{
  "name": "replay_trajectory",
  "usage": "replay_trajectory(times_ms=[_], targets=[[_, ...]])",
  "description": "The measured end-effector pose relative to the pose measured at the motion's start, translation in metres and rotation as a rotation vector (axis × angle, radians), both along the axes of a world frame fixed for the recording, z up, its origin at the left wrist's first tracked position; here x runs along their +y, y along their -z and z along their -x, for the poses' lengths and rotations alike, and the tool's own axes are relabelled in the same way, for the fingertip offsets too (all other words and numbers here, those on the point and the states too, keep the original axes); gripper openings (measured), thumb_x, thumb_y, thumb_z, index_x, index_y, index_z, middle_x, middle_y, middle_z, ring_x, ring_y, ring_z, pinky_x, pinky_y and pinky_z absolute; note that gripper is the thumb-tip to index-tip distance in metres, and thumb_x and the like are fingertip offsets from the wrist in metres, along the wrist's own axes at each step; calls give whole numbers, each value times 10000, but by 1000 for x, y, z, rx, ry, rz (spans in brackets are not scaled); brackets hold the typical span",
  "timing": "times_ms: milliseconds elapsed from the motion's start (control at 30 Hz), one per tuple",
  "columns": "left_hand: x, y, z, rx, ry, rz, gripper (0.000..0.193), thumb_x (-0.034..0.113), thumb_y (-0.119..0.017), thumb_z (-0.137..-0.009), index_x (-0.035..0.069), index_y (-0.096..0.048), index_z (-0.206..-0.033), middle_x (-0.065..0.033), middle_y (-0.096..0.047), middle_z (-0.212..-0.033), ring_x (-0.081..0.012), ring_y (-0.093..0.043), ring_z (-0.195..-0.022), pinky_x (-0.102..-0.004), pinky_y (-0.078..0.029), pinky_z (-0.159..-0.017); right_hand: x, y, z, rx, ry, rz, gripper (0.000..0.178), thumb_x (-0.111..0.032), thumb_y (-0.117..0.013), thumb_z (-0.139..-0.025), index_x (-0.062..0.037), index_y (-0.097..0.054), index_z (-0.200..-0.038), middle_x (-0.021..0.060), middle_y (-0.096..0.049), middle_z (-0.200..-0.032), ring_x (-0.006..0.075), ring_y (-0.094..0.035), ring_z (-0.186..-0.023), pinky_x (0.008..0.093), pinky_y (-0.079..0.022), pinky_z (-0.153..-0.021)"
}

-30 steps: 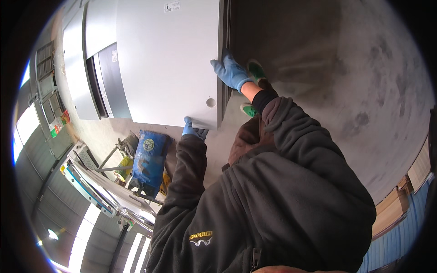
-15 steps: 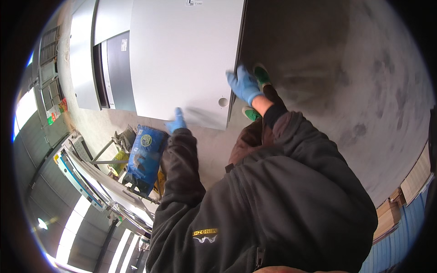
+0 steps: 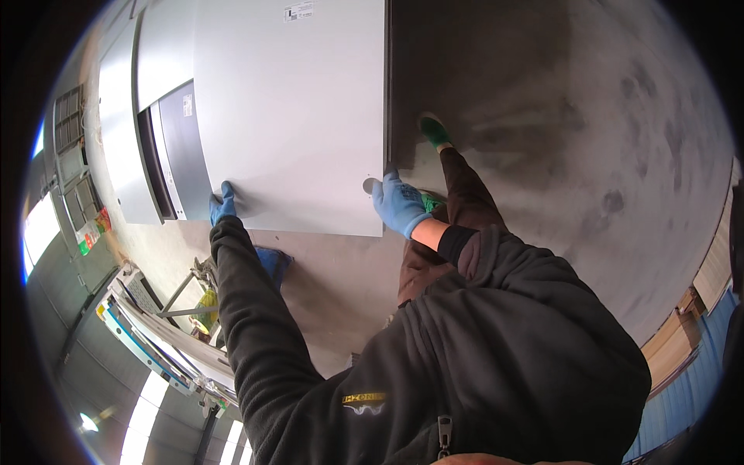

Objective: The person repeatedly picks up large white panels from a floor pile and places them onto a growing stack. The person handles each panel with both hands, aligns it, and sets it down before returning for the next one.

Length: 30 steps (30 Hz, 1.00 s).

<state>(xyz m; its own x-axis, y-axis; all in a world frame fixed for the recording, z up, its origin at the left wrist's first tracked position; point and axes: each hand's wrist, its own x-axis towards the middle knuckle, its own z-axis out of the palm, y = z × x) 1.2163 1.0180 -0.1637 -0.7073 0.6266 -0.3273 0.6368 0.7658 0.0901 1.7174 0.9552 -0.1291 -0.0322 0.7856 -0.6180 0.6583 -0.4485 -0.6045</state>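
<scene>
Panel: large pale grey flat panel (image 3: 294,116), spans between the two hands and runs on beyond them, past the top of view.
Left hand: gloved left hand (image 3: 223,206) at the near left corner; thumb lies up on the face, other fingers partly hidden at the edge. Can't tell if they pinch.
Right hand: gloved right hand (image 3: 401,204) at the right edge by the near corner; thumb on the face, spread from the other fingers, which go over the edge. Underside hidden, can't confirm a pinch.
Round hole: dark round hole (image 3: 370,185), just beside right thumb tip.
Long axis: looks to run away from the fingers, up the view; near short edge runs roughly hand to hand. Far end not visible.
Handling: probably stiff and fairly heavy; smooth face likely slippery, corners likely chip or dent.
Hold: best at both long edges near the corners, fingers under, thumbs on top.
Sticker: white label (image 3: 298,10), well beyond both hands' fingers.
Left side: dark grey panel (image 3: 184,147), just beyond left fingers.
Near side: blue bag (image 3: 274,267), nearer the body than left fingers, partly behind the sleeve.
</scene>
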Motion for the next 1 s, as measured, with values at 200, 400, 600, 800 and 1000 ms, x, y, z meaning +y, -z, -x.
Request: replay_trajectory(times_ms=[200,400,600,800,1000], targets=[[10,-19,-10,-40,12,245,1038,774,-655,-806,-81,-536,-1382,-226,-633,-1203,-351,-583,-1130,-388,-439,-1039,-1,2,0,-7,-35,16,405,-324,-452,-992,38,-545,-1147,290,-681,-793,461,-683,-729,566,-538,-676],[-2,-9,-22,3,27,12,1075,765,-623,-837,-99,-450,-1452,-260,-537,-1410,-362,-507,-1311,-389,-380,-1132,2,-10,-5,-17,-3,55,407,-359,-451,-1004,17,-542,-1131,274,-695,-814,464,-686,-737,568,-539,-686],[-7,-1,-33,-72,-2,-244,1014,646,-655,-900,-96,-346,-1519,-284,-381,-1574,-362,-372,-1469,-386,-302,-1213,1,-10,-14,102,57,156,568,-455,-461,-1013,30,-473,-1309,289,-652,-1174,472,-671,-987,554,-532,-849],[-7,-1,-59,213,74,-55,911,652,-410,-962,-62,-361,-1527,-285,-322,-1603,-398,-300,-1487,-463,-219,-1242,-38,1,-9,223,185,-196,740,-416,-595,-960,51,-306,-1456,373,-454,-1394,527,-583,-1135,530,-512,-930],[-18,-16,-176,388,285,-22,907,643,-454,-948,-3,-311,-1567,-263,-311,-1607,-400,-287,-1490,-491,-250,-1222,-67,-2,-6,272,197,-153,863,-395,-703,-888,29,-274,-1504,327,-370,-1500,525,-504,-1259,534,-477,-1013]])
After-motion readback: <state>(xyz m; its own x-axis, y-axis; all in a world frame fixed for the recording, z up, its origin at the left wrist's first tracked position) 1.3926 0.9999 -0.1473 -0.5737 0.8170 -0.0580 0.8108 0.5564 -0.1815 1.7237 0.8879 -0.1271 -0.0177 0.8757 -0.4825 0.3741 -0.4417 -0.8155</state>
